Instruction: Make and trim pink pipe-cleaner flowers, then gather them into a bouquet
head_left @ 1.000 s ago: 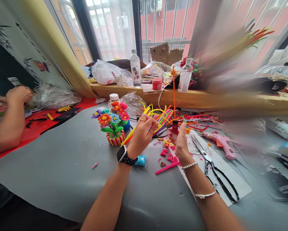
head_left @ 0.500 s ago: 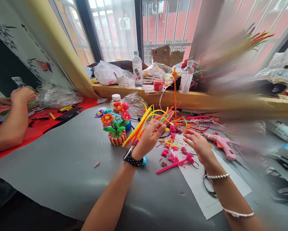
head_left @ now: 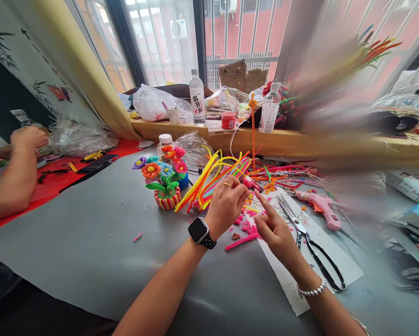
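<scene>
My left hand [head_left: 227, 205] is closed in a pinch above the heap of craft pieces; its fingers hide whatever they hold. Just to its right, my right hand [head_left: 277, 233] points its index finger toward the left fingertips, thumb apart, with nothing visible in it. Black-handled scissors [head_left: 301, 227] lie half open on a white paper sheet [head_left: 282, 275] beside the right hand. Yellow and orange pipe cleaners [head_left: 198, 183] spread out behind the left hand. Below the hands are pink fuzzy scraps and a pink pipe cleaner [head_left: 239, 242].
A small pot of pipe-cleaner flowers [head_left: 167, 198] stands left of my hands. A pink glue gun [head_left: 323, 207] rests at the right. Bottles, bags and a red jar [head_left: 228, 120] line the sill. Another person's hand [head_left: 29, 140] is at the far left.
My right hand has lowered and turned, its index finger now extended, uncovering the scissors. The left hand has shifted slightly right and down, and the yellow bit at its fingertips no longer shows clearly.
</scene>
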Motion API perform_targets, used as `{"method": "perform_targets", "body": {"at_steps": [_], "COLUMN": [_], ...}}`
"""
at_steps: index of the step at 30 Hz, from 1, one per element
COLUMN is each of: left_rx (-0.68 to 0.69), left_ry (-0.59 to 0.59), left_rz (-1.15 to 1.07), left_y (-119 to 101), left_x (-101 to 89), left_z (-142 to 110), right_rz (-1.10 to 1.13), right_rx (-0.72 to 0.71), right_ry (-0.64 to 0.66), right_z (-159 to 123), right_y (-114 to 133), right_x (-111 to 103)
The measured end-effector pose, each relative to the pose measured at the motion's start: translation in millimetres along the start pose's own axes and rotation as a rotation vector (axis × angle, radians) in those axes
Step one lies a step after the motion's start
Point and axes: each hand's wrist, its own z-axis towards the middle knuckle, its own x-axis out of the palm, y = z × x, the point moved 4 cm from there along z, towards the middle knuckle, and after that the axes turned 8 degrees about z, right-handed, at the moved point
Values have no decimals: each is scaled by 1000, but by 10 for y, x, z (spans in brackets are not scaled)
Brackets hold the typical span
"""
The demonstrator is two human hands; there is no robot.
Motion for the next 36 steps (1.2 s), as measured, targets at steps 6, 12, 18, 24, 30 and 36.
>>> {"method": "perform_targets", "body": {"at_steps": [6, 12, 18, 24, 30, 36], "left_rx": [-6, -32, -35, -21, 33, 117], "left_ry": [11, 9, 17, 10, 15, 38], "left_rz": [5, 18, 18, 16, -5, -13], "left_y": [-6, -27, -21, -31, -87, -144], "left_x": [-1, -14, -12, 3, 25, 56], "left_z": [-4, -1, 1, -7, -20, -50], "right_rz": [31, 34, 77, 145, 350, 434], "right_rx": [32, 12, 17, 47, 126, 168], "right_ry": [1, -5, -19, -48, -162, -166], "right_z": [-4, -21, -18, 3, 61, 83], "right_y": [-3, 14, -31, -15, -80, -84], "right_x": [-11, 28, 25, -4, -114, -123]}}
